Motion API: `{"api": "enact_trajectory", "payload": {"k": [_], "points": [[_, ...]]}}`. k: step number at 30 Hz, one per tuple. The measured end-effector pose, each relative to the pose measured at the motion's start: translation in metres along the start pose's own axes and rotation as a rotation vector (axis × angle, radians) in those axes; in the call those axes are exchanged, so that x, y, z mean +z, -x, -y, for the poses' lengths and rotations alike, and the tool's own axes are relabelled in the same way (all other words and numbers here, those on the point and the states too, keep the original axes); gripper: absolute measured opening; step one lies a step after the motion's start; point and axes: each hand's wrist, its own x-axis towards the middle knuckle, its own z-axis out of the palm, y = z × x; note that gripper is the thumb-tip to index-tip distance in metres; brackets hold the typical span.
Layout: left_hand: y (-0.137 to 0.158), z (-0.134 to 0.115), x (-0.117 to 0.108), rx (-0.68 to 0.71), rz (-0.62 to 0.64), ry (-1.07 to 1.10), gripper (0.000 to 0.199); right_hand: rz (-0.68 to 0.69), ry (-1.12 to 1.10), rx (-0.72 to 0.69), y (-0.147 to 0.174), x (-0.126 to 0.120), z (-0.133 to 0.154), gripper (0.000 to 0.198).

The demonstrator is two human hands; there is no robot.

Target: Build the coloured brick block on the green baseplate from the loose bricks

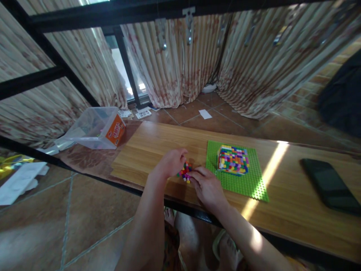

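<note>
A small pile of colourful toy bricks (186,172) lies on the wooden table between my two hands. My left hand (174,162) is at the pile's left edge, its fingers curled; what they hold, if anything, is hidden. From the right, my right hand (208,187) reaches to the pile with thumb and fingers drawn together at the bricks; anything in that pinch is too small to make out. Right of it, a multicoloured block built of bricks (233,159) sits on a green studded baseplate (239,184).
A clear plastic box (94,130) with an orange label stands off the table's left end. A black phone (329,184) lies at the right of the wooden table (160,139). A dark metal bar (141,20) crosses above. Striped curtains (169,64) hang behind.
</note>
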Motion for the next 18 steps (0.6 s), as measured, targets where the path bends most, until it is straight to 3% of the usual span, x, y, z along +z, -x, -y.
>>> {"api": "enact_trajectory", "payload": {"k": [10,15,18], "points": [[-0.001,0.005,-0.001,-0.008,-0.026,0.064,0.033,-0.054,-0.009,0.082,-0.003,0.002,0.005,0.017],[-0.001,0.007,-0.001,0.006,-0.033,0.076,0.033,-0.212,-0.141,0.144,0.003,-0.029,0.003,0.013],[-0.001,0.006,-0.001,0.001,-0.017,0.074,0.034,-0.335,-0.164,0.255,0.013,-0.056,-0.004,0.01]]}}
